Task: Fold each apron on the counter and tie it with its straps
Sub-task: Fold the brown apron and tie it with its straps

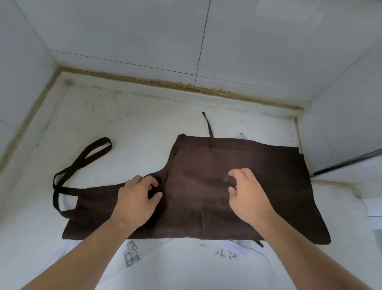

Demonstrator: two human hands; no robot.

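Left hand (137, 196) on the dark brown cloth apron (211, 189), fingers curled, pinching a fold of fabric at the point where the narrow bib part meets the wider skirt. Right hand (246, 193) also on the apron, near its middle, fingers bent and gripping a small bunch of cloth. Both forearms come in from the near edge.

White stained desk (138, 126): carries everything, set in a corner of pale grey tiled wall (131, 35); brown grime runs along the back and left seams.

Apron: lies flat and sideways across the middle of the desk, bib toward the left edge, skirt reaching the right edge, where its far corner touches the side wall. Looks folded double lengthwise, two layered edges visible along the back side.

White printed sheet or cloth (184, 271): under the apron's near side, runs to the near edge of the desk, small line drawings and marks on it. Cannot tell the material.

Black neck strap loop (81, 162): trails off the bib toward the back left corner, flat on the desk.

Dark waist strap (209, 127): sticks out from the apron's back edge toward the rear wall.

Second strap end (259, 243): pokes out at the apron's near edge, over the white sheet.
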